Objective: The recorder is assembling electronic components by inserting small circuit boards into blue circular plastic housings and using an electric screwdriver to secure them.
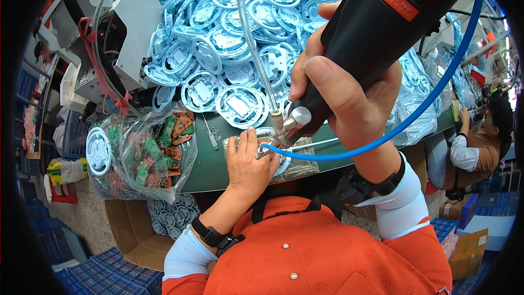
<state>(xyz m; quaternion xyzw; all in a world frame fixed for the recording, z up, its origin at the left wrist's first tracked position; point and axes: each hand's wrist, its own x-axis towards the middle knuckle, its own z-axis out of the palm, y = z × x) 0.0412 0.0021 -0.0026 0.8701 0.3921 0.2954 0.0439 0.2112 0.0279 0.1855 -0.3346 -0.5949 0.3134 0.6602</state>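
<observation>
Right hand [352, 95] is gripping black cylindrical power screwdriver [390, 27], left hand [248, 166] is bracing, grip unclear, at pale-blue round plastic part [284, 166] under its tip on green table [204, 172]; apparently screw-driving, next move calling for holding square.

Head camera: a wide fisheye worn on my head, the left of a side-by-side pair, upright — its left is my left.
Green table [204, 170]: I look down and forward onto it, past my orange top [322, 240] at the lower edge, to the blue ring pile [218, 27] at the top.
Black power tool [376, 35]: close under the lens, large at upper right in my right hand [355, 87].
My left hand [248, 164]: farther below, near mid-frame, seen from above.
Dark round rim: the white machine [135, 27] toward the left; a co-worker [480, 158] — small, distant — at right.
</observation>
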